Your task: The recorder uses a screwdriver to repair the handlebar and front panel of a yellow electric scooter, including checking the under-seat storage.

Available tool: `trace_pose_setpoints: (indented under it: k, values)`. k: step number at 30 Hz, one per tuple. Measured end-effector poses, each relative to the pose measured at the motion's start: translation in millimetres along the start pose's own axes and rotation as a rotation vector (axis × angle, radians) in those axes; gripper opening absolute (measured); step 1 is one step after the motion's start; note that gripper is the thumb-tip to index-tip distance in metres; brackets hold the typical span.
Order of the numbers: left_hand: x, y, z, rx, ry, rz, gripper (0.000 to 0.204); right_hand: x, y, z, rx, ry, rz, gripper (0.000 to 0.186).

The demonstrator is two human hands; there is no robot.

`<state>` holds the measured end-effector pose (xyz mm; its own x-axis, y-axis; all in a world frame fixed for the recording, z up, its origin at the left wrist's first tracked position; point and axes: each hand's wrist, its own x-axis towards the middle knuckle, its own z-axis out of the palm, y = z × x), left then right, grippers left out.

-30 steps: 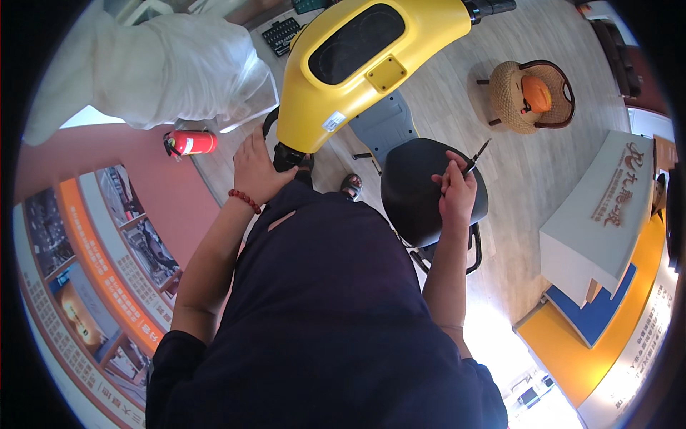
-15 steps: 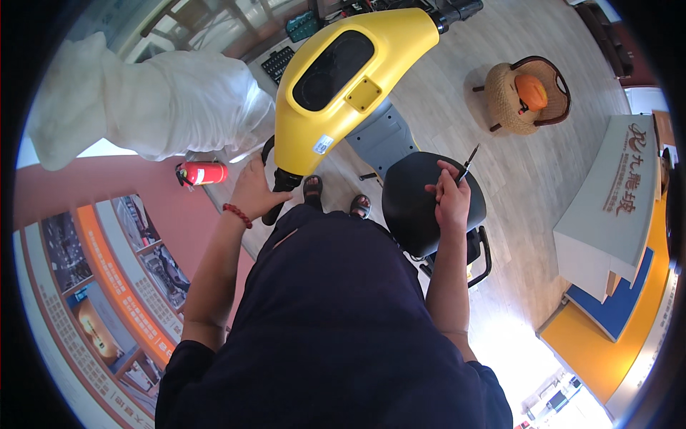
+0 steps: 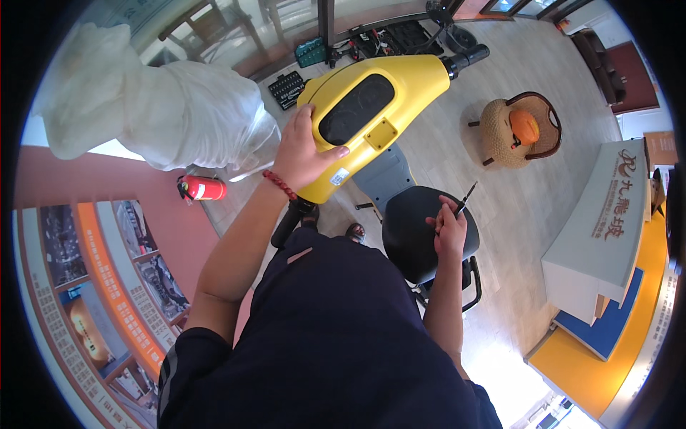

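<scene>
The yellow front housing of a scooter, with a dark display window and a small screwed plate, spans the upper middle. My left hand is spread open on its left part, thumb below the window; the black left grip shows below that hand. My right hand is closed on a slim black-handled screwdriver-like tool, tip upward, above the black seat. Behind the seat shows the grey footboard.
A white-draped object and red fire extinguisher are on the left. Open toolboxes lie at the back. A wicker chair with an orange bag stands right, beside a white counter. A printed display wall runs lower left.
My left hand has moved up from beside the left grip onto the yellow housing. My right hand still holds the tool. The view has shifted, showing more of the back.
</scene>
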<state>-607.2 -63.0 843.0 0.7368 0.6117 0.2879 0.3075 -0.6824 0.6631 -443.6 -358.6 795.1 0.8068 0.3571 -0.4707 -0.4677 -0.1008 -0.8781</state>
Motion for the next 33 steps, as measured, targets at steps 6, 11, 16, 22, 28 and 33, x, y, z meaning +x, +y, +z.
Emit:
trace_pose_setpoints:
  k: [6, 11, 16, 22, 28, 33]
  values:
    - [33, 7, -6, -0.106, -0.086, -0.143, 0.089, 1, 2, 4, 0.007, 0.008, -0.027, 0.022]
    - [34, 9, -7, -0.074, -0.118, -0.14, 0.09, 1, 2, 8, -0.008, 0.042, -0.026, 0.02]
    - [28, 13, -5, -0.044, -0.07, -0.049, 0.09, 0, 3, 11, -0.026, 0.041, -0.037, 0.02]
    - [33, 9, -6, -0.014, -0.083, -0.023, 0.085, -1, 2, 12, -0.061, 0.062, -0.058, 0.021]
    - [44, 21, -18, -0.031, -0.158, -0.032, 0.075, -3, 2, 7, 0.016, 0.067, -0.07, 0.022]
    - [57, 120, -85, -0.314, -0.193, 0.387, 0.036, -4, 1, 2, 0.059, 0.061, -0.043, 0.021]
